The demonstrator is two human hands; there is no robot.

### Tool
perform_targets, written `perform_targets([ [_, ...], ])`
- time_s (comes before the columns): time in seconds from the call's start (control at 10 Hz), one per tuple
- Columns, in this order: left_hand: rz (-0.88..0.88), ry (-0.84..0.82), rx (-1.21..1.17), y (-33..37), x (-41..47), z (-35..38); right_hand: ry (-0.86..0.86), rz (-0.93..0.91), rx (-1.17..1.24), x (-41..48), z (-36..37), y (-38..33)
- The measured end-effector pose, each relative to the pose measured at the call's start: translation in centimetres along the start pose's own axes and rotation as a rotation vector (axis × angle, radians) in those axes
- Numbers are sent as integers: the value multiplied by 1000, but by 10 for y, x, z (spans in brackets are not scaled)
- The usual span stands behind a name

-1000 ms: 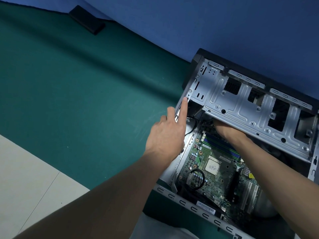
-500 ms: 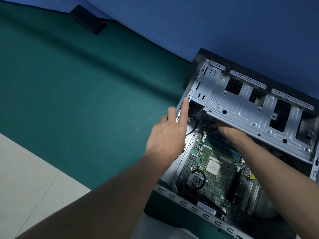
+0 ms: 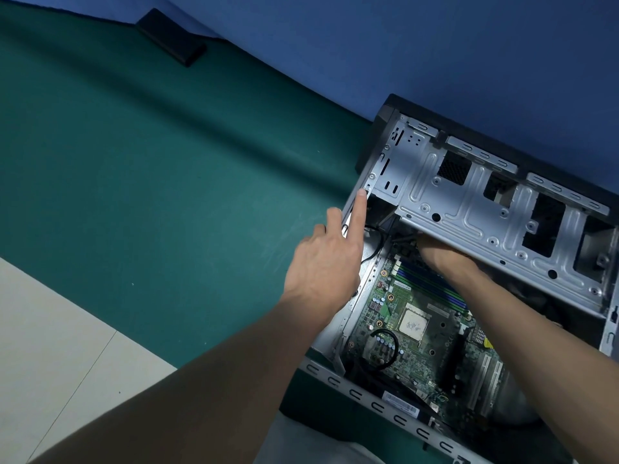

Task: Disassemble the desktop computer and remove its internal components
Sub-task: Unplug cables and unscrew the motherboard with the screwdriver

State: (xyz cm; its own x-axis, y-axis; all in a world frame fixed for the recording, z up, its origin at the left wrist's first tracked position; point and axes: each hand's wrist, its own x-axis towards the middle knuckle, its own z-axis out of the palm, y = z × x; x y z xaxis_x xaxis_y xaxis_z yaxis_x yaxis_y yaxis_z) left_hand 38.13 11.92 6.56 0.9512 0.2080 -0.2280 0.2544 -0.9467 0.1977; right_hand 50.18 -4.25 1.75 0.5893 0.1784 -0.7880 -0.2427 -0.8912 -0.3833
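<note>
Almost nothing has shifted in the last second: the left hand (image 3: 323, 262) keeps its place at the left edge of the computer case (image 3: 378, 405), and the right hand (image 3: 442, 254) stays tucked under the metal cage (image 3: 469, 209).

Nearest, both bare forearms reach in from the bottom edge, which cuts them off. The case lies open on its side at the right, its near rail a strip of pale stamped steel with a row of slots; its right end runs out of view. Inside sits the green circuit board (image 3: 412, 353), crowded with small parts, a square silver chip (image 3: 412, 325) and a black cable loop (image 3: 385, 349). The right forearm covers part of it.

The left hand is relaxed and spread, its forefinger (image 3: 356, 216) straight, the tip touching the case's left edge. The right hand's fingers are hidden beneath the cage, so I cannot tell what they grasp. The cage is bare ribbed sheet metal with square cut-outs, tilted up.

The case rests on a smooth green mat (image 3: 150, 179), with pale tiles (image 3: 50, 346) at the near left. Far off, a flat black box (image 3: 170, 36) lies against a blue wall (image 3: 402, 45).
</note>
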Motion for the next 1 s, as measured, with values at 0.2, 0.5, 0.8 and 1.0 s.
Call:
perform_targets([
  [0.2,-16,31,-11,0,0,3,227,12,287,1,5,6],
  [0.5,-38,26,-15,2,-1,3,-196,0,950,-8,7,45],
  [0.8,-40,14,-28,0,-1,5,-673,-269,1338,-47,41,42],
  [1.0,-42,11,-1,0,-1,5,-736,-284,1163,-51,41,38],
])
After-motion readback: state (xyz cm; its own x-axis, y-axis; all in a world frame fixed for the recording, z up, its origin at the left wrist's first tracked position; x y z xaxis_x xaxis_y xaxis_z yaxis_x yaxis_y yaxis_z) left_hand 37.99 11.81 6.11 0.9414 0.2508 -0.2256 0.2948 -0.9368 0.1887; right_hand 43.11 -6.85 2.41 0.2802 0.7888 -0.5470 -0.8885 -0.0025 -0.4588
